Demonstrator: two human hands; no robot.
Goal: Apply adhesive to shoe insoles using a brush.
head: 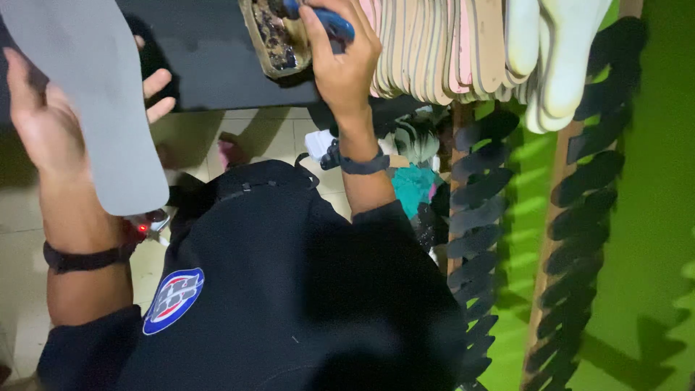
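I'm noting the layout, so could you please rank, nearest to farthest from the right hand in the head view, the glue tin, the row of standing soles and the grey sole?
From the right hand:
1. Glue tin, touching its left side.
2. Row of standing soles, just right.
3. Grey sole, far left, in the left hand.

the grey insole (pixel 101 101) in the left hand (pixel 43 116) looks like matt foam sheet, smooth and even. at twelve o'clock the right hand (pixel 344 61) grips a glossy blue plastic handle (pixel 329 20) over a crusted, rough-looking tin (pixel 271 40). the black work surface (pixel 210 65) is dull and matt. at one o'clock the stacked insoles (pixel 434 43) show layered foam or board edges. the rack posts (pixel 561 217) at three o'clock look like bare wood, holding matt black soles (pixel 478 188).
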